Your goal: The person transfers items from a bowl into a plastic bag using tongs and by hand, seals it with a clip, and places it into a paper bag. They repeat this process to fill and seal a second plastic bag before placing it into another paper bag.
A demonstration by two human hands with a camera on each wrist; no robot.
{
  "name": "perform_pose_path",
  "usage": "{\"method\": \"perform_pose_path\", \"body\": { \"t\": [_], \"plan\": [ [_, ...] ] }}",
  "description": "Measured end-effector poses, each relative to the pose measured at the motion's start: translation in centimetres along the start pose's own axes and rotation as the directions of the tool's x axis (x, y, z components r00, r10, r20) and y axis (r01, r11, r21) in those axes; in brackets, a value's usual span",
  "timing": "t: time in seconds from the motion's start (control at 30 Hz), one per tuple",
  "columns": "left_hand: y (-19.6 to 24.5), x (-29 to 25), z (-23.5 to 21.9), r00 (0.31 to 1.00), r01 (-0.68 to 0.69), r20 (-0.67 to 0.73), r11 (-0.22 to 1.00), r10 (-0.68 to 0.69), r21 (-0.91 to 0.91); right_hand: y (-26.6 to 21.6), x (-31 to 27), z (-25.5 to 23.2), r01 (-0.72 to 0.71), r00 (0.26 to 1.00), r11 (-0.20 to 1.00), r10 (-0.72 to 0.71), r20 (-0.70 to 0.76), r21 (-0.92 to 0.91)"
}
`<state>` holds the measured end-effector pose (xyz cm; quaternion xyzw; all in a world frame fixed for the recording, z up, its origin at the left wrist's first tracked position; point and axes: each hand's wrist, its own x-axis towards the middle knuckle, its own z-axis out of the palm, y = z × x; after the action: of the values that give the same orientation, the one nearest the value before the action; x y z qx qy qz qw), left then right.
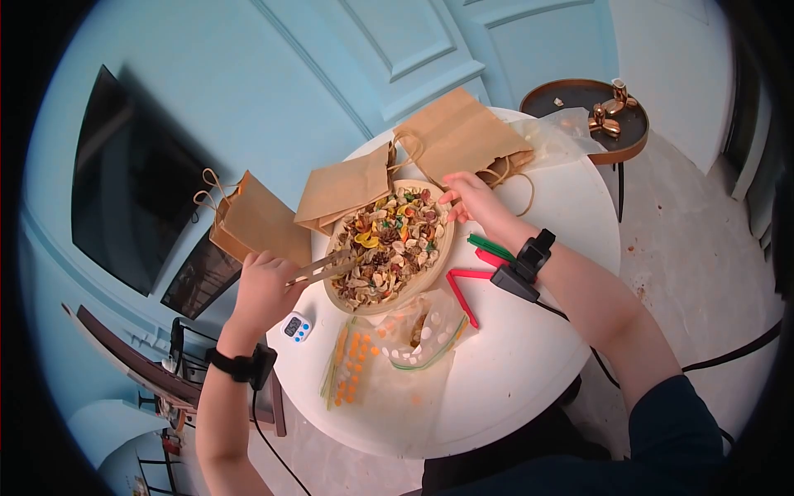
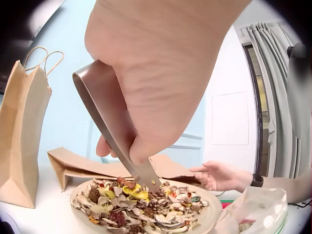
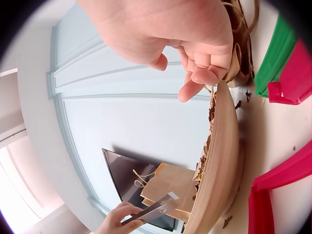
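My left hand (image 1: pixel 266 291) grips metal tongs (image 2: pixel 105 105) between thumb and fingers; the tips reach down into dried flowers and pinecones (image 1: pixel 389 244) at the left part of a round wooden bowl (image 3: pixel 222 161). Whether the tips hold a piece cannot be told. My right hand (image 1: pixel 480 202) is at the bowl's right rim, its fingers loosely bent and holding nothing; in the right wrist view the fingertips (image 3: pixel 192 87) are close to the rim, and contact is unclear.
Three paper bags (image 1: pixel 265 219) stand or lie behind the bowl. Nearer me are a white timer (image 1: pixel 295 327), plastic bags (image 1: pixel 356 364), one partly filled, and red (image 1: pixel 463 299) and green (image 1: pixel 490 246) strips. A side table (image 1: pixel 538 103) with copper-coloured figures is at the back right.
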<state>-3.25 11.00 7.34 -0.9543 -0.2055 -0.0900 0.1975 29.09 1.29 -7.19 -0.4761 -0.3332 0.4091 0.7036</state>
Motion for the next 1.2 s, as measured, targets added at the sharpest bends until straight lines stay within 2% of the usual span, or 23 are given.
{"method": "perform_pose_path", "body": {
  "t": [0.07, 0.3, 0.47, 0.57, 0.67, 0.73, 0.8, 0.9, 1.07, 1.13, 1.2],
  "plan": [
    [-0.1, 0.7, 1.0, 0.997, -0.068, 0.045, 0.997, 0.066, 0.039, 0.0, 0.0, 0.0, -0.005, 1.0, 1.0, 0.005, -0.004, -0.007],
    [-0.8, 1.9, 2.9, 0.989, -0.133, 0.084, 0.975, 0.119, 0.179, 0.0, 0.1, -0.1, 0.0, 1.0, 1.0, 0.0, -0.004, 0.013],
    [-0.8, 1.7, 2.4, 0.989, -0.138, 0.065, 0.983, 0.131, 0.124, 0.2, 0.2, -0.1, 0.005, 1.0, 1.0, -0.005, 0.003, 0.021],
    [-0.4, 0.8, 0.5, 0.998, -0.067, 0.019, 0.996, 0.066, 0.066, 0.2, 0.3, -0.1, 0.006, 1.0, 1.0, -0.006, -0.002, 0.019],
    [0.8, -0.9, -1.8, 0.998, -0.054, -0.028, 0.998, 0.054, -0.011, 0.2, 0.2, -0.1, 0.005, 1.0, 1.0, -0.005, -0.006, 0.022],
    [2.6, -2.2, -3.6, 0.999, -0.052, 0.0, 0.997, 0.052, -0.053, 0.2, 0.2, -0.1, 0.007, 1.0, 1.0, -0.007, -0.005, 0.009],
    [4.4, -3.6, -4.7, 0.987, -0.111, 0.1, 0.983, 0.127, -0.149, 0.2, 0.1, -0.1, 0.003, 1.0, 1.0, -0.003, -0.002, 0.004],
    [6.5, -5.3, -5.0, 0.972, -0.164, 0.138, 0.968, 0.192, -0.192, 0.0, 0.0, 0.0, 0.0, 1.0, 1.0, 0.0, 0.004, 0.001],
    [6.8, -5.2, -4.7, 0.969, -0.176, 0.139, 0.967, 0.203, -0.184, 0.0, -0.1, 0.1, -0.003, 1.0, 1.0, 0.003, -0.002, -0.001],
    [5.7, -4.3, -5.0, 0.989, -0.129, 0.056, 0.986, 0.135, -0.109, 0.0, -0.1, 0.0, -0.001, 1.0, 1.0, 0.001, 0.004, 0.009],
    [4.1, -2.9, -4.9, 0.993, -0.107, 0.035, 0.991, 0.11, -0.075, -0.2, -0.1, 0.1, -0.004, 1.0, 1.0, 0.004, -0.001, 0.006]
  ]
}}
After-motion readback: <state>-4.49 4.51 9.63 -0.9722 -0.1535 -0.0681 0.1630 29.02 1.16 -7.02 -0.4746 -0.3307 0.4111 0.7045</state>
